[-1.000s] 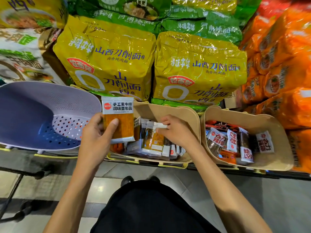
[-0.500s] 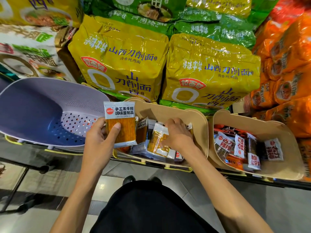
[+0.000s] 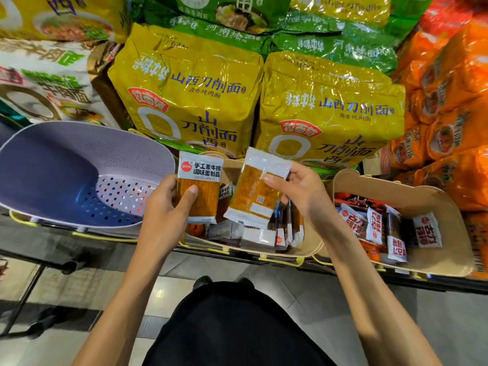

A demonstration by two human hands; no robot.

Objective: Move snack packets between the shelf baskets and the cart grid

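My left hand (image 3: 165,207) grips an orange snack packet with a white label (image 3: 200,180), held upright over the left end of the middle tan basket (image 3: 309,247). My right hand (image 3: 298,191) pinches a second orange packet (image 3: 256,191), back side facing me, lifted just above the same basket. Several more packets (image 3: 258,233) stand on edge inside that basket below both hands.
A purple perforated basket (image 3: 79,159) sits to the left. A second tan basket (image 3: 449,233) with red and white packets (image 3: 375,225) is to the right. Big yellow noodle bags (image 3: 190,91) rise behind the baskets, orange bags (image 3: 449,101) at right. Tiled floor lies below.
My right hand has lifted a packet up out of the middle basket and turned it toward me. My left hand keeps hold of its packet in about the same place.
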